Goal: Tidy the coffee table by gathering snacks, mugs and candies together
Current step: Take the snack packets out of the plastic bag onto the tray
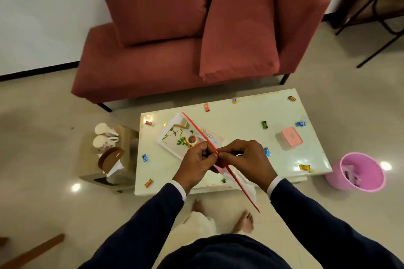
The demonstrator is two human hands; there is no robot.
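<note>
Both my hands are raised over the near edge of the white coffee table (pixel 240 113). My left hand (pixel 196 164) and my right hand (pixel 247 161) pinch a thin red sheet-like item (pixel 240 189), seen edge-on as a long slanted line. Several wrapped candies lie scattered on the table, such as a red one (pixel 206 107), a green one (pixel 264 124) and a yellow one (pixel 304 167). A floral tray (pixel 172 135) with a small snack on it sits at the table's left. Two white mugs (pixel 102 135) lie on a low side stand to the left.
A pink-lidded box (pixel 290 138) sits on the table's right part. A pink bin (pixel 358 172) stands on the floor at the right. A red sofa (pixel 175 50) is behind the table. A brown napkin holder (pixel 110 158) shares the side stand with the mugs.
</note>
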